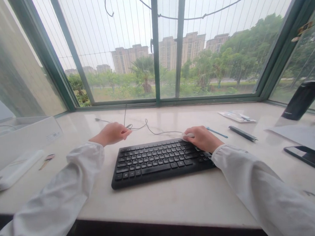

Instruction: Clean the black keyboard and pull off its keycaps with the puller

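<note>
A black keyboard [155, 158] lies on the white counter in front of me, tilted slightly. At its far right edge my right hand [202, 138] is closed over a small white piece [188, 134], perhaps tissue, mostly hidden by the fingers. A thin grey cable [161, 133] runs from near that hand leftward to a small tangle. My left hand [111, 133] hovers left of the keyboard's far corner with its fingers pinched together, close to the tangle. What is between those fingertips, if anything, I cannot make out. The cable's plug [97, 119] rests beyond the left wrist.
Right of the keyboard are a blue stick [216, 132], a dark pen-like tool [242, 134], a clear packet [236, 117], paper [303, 135] and a phone [312, 160]. On the left are a white box [46, 132], a white power bank [16, 171] and a key [46, 161].
</note>
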The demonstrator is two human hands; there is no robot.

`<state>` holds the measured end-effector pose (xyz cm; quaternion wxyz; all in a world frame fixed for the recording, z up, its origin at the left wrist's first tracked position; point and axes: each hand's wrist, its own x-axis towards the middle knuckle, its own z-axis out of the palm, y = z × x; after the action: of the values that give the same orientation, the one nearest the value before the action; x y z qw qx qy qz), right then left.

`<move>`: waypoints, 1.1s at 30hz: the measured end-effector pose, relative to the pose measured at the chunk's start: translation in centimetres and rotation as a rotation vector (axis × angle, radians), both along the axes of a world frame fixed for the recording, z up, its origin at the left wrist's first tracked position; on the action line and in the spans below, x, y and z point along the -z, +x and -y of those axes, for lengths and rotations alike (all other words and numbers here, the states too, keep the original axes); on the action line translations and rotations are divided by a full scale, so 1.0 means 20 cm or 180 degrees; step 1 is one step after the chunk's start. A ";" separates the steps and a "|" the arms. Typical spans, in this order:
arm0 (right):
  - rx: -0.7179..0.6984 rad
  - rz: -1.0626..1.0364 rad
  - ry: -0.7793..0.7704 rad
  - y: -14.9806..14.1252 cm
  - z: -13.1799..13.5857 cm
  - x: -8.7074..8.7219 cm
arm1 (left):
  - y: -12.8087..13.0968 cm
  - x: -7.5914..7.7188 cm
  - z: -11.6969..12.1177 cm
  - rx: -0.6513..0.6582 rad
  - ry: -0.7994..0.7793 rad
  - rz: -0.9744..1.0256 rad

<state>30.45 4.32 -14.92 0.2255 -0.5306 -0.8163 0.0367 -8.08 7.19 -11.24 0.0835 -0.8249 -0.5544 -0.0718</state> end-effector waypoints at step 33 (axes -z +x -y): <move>-0.0606 -0.0004 -0.0317 -0.82 0.04 -0.07 | -0.12 0.02 -0.04 -0.0333 -0.0262 0.0038</move>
<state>13.99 3.51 -13.54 0.1948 -0.4612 -0.8600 0.0988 -10.43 8.01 -11.68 0.0499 -0.7971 -0.5998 -0.0494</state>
